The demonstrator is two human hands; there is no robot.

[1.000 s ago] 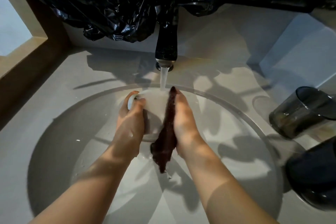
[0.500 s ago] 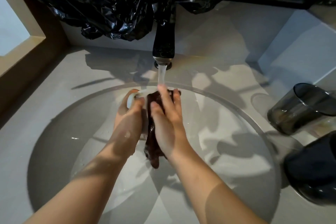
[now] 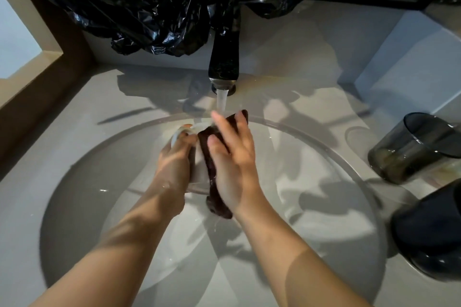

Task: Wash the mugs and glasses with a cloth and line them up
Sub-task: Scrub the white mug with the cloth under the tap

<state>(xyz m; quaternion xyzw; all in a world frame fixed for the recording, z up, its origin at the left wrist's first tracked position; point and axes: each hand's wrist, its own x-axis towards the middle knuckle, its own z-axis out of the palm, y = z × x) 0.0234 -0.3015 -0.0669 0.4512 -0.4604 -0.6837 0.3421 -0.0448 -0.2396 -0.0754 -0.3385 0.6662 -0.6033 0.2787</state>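
My left hand (image 3: 174, 157) is closed around a white mug (image 3: 199, 169), fingers curled over its handle side, holding it over the middle of the sink (image 3: 74, 182) right under the tap (image 3: 224, 62). My right hand (image 3: 232, 154) lies nearly flat, fingers spread, pressing a dark cloth (image 3: 214, 157) against the mug's side; it is not gripping so much as pinning the cloth there, and the tail of the cloth hangs down wet below my wrist.

The water (image 3: 222, 99) is running onto my fingertips and the mug's rim. Everything is slick, so I judge the main risk is the mug turning or slipping out of my left hand and knocking the basin (a hard surface, and the mug looks like ceramic). The cloth could also slide off, since only a flat palm holds it.

There is plenty of open basin on both sides and toward me. To my right, on the counter, a smoky glass (image 3: 414, 147) stands near the sink's edge, with a darker cup (image 3: 429, 232) just in front of it, nearer me, both well apart from my hands. A wide swing of the right elbow could reach them. The black plastic sheet (image 3: 162, 7) hangs behind the tap, close above it.
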